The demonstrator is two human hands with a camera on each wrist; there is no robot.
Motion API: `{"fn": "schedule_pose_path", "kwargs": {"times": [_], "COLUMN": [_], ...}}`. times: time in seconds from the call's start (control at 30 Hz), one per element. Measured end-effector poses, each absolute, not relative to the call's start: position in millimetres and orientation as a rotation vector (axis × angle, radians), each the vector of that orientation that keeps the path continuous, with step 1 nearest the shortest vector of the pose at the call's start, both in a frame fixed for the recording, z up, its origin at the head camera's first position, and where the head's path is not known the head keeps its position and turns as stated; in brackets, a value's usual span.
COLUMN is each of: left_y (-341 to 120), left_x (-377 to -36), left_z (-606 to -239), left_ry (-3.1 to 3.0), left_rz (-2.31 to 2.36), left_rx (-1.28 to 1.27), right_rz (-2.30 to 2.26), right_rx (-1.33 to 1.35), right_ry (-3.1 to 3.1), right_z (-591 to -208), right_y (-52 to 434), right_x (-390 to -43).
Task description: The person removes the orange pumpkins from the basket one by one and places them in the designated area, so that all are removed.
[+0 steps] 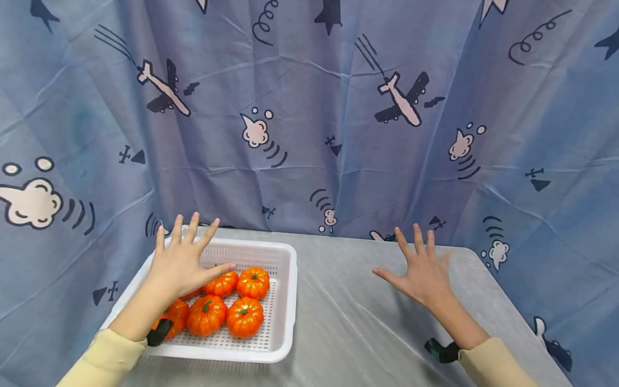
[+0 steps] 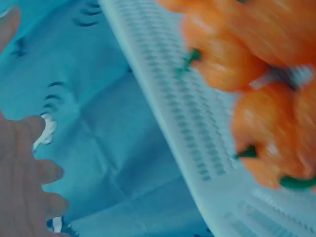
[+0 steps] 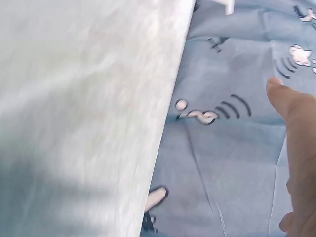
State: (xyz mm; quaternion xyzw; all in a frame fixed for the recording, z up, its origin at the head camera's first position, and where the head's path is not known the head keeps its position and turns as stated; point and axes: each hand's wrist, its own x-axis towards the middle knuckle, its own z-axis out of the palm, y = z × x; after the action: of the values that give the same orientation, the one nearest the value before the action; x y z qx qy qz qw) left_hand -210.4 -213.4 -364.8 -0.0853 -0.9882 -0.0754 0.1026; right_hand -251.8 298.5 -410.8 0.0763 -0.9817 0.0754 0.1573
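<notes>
Fingers spread wide, my left hand [image 1: 180,263] hovers over the left part of a white plastic basket [image 1: 285,322] and holds nothing. Several small orange pumpkins [image 1: 206,315] with green stems lie in the basket, some partly hidden behind the left hand and forearm. In the left wrist view the pumpkins [image 2: 264,131] look blurred beside the basket's slotted wall [image 2: 163,98]. Over the right side of the table, my right hand [image 1: 425,277] is held up with its fingers spread, also holding nothing. A finger of the right hand [image 3: 301,128] shows at the edge of the right wrist view.
A grey-white covered table [image 1: 338,301] carries the basket on its left half. Blue curtains [image 1: 309,134] printed with airplanes and clouds hang behind the table and along both sides. Dark wrist straps [image 1: 442,352] sit at both sleeve cuffs.
</notes>
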Motion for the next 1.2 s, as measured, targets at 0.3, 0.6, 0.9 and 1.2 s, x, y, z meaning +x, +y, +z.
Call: {"fn": "schedule_pose_path", "kwargs": {"times": [0.3,0.6,0.9,1.2], "left_y": [-224.7,-252.4,-269.7,-292.7], "left_x": [-172.8,-132.3,-118.6,-110.8], "left_z": [-330.1,-341.6,-378.5,-411.4], "left_ry": [-2.855,-2.841,-2.818,-2.736], "left_rz": [-0.562,-0.752,-0.777,-0.774], "left_rx": [-0.241,-0.122,-0.086,-0.022], "right_rz": [0.75,1.134,1.315,1.396], "right_rx": [0.232,0.214,0.229,0.312], "right_ry": [-2.826,-2.762,-2.716,-2.659], "right_z": [-406.6,-418.7,-433.1,-438.8], "right_y": [270.4,231.0,192.5,161.9], "right_x": [-247.1,-249.7,-250.6,-247.3]}}
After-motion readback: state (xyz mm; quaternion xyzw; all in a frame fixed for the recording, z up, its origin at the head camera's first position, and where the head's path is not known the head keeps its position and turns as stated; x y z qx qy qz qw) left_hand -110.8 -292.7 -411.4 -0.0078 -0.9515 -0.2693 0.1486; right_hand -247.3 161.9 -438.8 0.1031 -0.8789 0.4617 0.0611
